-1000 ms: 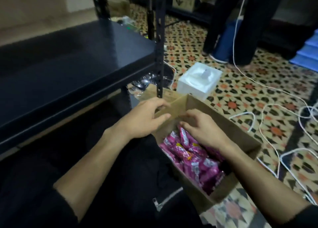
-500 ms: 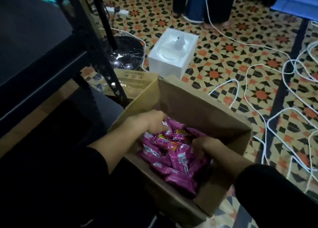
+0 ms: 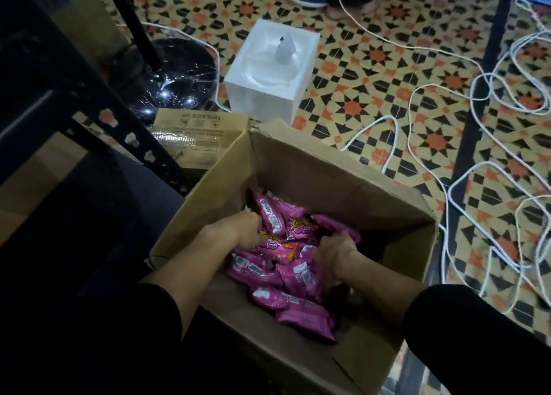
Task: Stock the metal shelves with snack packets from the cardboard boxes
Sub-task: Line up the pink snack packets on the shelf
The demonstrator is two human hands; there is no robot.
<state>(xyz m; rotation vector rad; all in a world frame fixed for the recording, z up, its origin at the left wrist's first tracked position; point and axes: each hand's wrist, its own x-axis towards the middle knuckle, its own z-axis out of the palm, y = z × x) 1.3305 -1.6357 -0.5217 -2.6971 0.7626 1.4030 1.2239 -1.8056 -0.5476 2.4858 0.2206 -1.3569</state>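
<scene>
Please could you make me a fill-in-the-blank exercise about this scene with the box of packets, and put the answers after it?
1. The left hand and the right hand are both ____ the cardboard box.
2. The snack packets are ____ in colour.
3. The tissue box on the floor is ____ in colour.
4. The flattened carton reads THIS SIDE ____.

Missing words: inside; pink; white; UP.

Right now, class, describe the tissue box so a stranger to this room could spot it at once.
Find the patterned tile floor, then the open cardboard box of pink snack packets on it. Just beyond its far wall, beside a black round base, stands the tissue box: the only white cube, a tissue poking from its top.
</scene>
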